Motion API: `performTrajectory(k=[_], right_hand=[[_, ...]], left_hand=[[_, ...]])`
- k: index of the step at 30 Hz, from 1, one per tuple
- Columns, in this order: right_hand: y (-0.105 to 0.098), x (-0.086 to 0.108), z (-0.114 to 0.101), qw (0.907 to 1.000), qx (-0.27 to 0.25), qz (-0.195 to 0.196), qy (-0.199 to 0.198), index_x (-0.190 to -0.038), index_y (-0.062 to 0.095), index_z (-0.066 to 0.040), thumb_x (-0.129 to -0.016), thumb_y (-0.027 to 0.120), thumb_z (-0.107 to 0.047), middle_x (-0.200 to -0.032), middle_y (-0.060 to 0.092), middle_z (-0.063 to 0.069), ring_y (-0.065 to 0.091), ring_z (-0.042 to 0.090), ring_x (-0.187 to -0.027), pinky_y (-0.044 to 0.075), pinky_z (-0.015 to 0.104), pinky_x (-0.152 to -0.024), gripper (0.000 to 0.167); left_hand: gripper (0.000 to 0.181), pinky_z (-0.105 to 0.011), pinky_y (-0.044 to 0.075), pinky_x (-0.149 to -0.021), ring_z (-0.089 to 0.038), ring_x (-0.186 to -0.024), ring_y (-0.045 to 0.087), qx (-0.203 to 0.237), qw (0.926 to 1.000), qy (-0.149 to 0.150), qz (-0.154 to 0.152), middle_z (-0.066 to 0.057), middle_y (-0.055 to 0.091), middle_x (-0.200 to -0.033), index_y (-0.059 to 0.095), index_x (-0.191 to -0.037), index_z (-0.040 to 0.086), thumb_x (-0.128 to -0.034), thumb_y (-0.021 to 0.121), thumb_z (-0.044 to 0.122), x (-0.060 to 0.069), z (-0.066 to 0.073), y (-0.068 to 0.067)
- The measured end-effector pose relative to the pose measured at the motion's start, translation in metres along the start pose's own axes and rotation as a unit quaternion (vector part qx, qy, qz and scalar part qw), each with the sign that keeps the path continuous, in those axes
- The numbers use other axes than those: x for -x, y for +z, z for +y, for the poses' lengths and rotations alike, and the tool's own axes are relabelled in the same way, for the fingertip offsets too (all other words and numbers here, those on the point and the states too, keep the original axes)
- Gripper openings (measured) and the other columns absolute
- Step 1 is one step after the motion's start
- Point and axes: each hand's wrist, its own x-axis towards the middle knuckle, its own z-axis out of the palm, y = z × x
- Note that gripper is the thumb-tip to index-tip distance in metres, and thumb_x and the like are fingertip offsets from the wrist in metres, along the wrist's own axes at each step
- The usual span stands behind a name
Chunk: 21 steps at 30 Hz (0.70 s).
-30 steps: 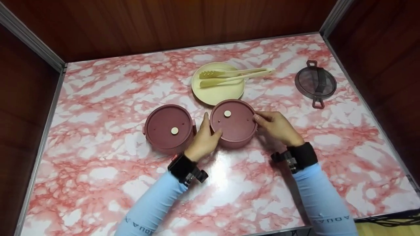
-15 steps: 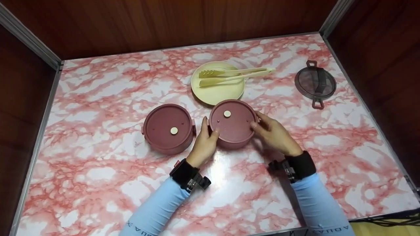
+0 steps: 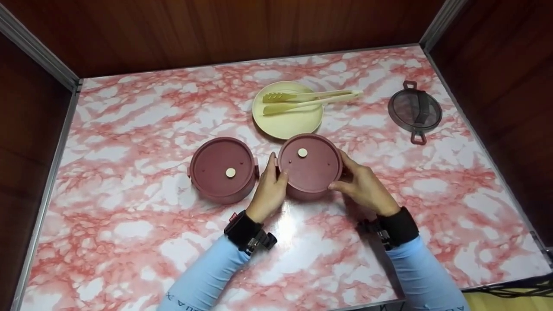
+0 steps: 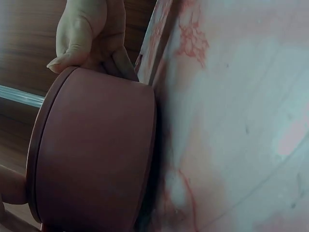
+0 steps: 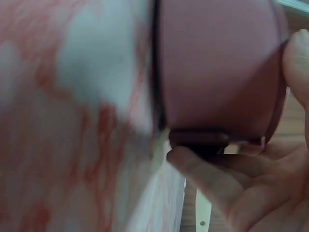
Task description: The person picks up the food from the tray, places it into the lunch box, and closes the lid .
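Note:
A maroon round lidded pot [image 3: 310, 177] with a small cream knob [image 3: 302, 152] stands between both hands. My left hand [image 3: 270, 190] grips its left side, the thumb on the lid's edge. On the other side my right hand [image 3: 368, 186] holds it, with the thumb at the lid's rim and the fingers around the side handle [image 5: 199, 137]. The pot looks upright; a dark strip shows under its base in the left wrist view, and I cannot tell whether it touches the table. A second, similar maroon lidded pot [image 3: 222, 166] stands just left of my left hand.
Behind the held pot lies a pale yellow plate [image 3: 287, 125], with cream-handled tongs [image 3: 322, 97] across it. A dark see-through lidded pan [image 3: 406, 110] with two loop handles sits at the back right. Wooden walls [image 3: 242, 30] bound the marbled table [image 3: 129, 181].
The held pot has shifted slightly right and nearer. My right hand has moved from pinching the lid's rim to holding the pot's side, its thumb lower. My left hand has stayed almost in place.

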Motion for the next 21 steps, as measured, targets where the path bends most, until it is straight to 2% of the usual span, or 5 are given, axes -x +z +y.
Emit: performTrajectory(k=[5,10,14,16,21], right_hand=[[-0.001,0.002,-0.009,0.9987,-0.018,0.022,-0.043,-0.157,0.020,-0.003,-0.073,0.085,-0.009,-0.152,0.039,0.017,0.051,0.027,-0.130,0.045,0.027,-0.101,0.107],[-0.001,0.001,-0.035,0.9916,0.004,0.086,-0.097,-0.156,0.023,-0.003,-0.059,0.092,-0.006,-0.151,0.042,0.016,0.050,0.028,-0.131,0.043,0.027,-0.103,0.118],[0.007,-0.007,-0.061,0.9830,-0.012,0.125,-0.134,-0.154,0.026,0.000,-0.056,0.092,-0.006,-0.150,0.044,0.014,0.051,0.025,-0.130,0.044,0.029,-0.103,0.118],[0.013,-0.014,-0.074,0.9799,-0.021,0.134,-0.146,-0.153,0.027,0.003,-0.056,0.092,-0.006,-0.150,0.044,0.014,0.052,0.024,-0.129,0.045,0.029,-0.102,0.118],[0.031,-0.036,-0.101,0.9747,-0.048,0.135,-0.171,-0.151,0.028,0.004,-0.055,0.091,-0.006,-0.149,0.042,0.018,0.055,0.027,-0.126,0.048,0.029,-0.098,0.115]], left_hand=[[0.064,-0.045,0.009,-0.120,-0.032,-0.148,0.012,-0.005,0.9988,0.046,0.016,-0.023,0.016,-0.161,0.010,-0.156,-0.004,-0.1060,0.042,0.018,0.009,0.016,-0.005],[0.064,-0.046,0.009,-0.120,-0.033,-0.148,0.010,0.018,0.9967,0.075,0.026,-0.023,0.011,-0.162,0.007,-0.157,-0.003,-0.1070,0.041,0.019,0.017,0.040,-0.019],[0.065,-0.044,0.013,-0.119,-0.034,-0.148,0.012,0.043,0.9942,0.093,0.034,-0.024,0.008,-0.161,0.005,-0.157,-0.001,-0.1064,0.041,0.018,0.020,0.058,-0.043],[0.065,-0.043,0.017,-0.119,-0.033,-0.146,0.019,0.036,0.9935,0.100,0.040,-0.024,0.014,-0.160,0.006,-0.157,-0.001,-0.1060,0.042,0.017,0.020,0.065,-0.059],[0.063,-0.034,0.023,-0.117,-0.027,-0.143,0.031,0.027,0.9923,0.102,0.065,-0.020,0.029,-0.157,0.015,-0.156,-0.002,-0.1051,0.047,0.017,0.024,0.065,-0.097]])
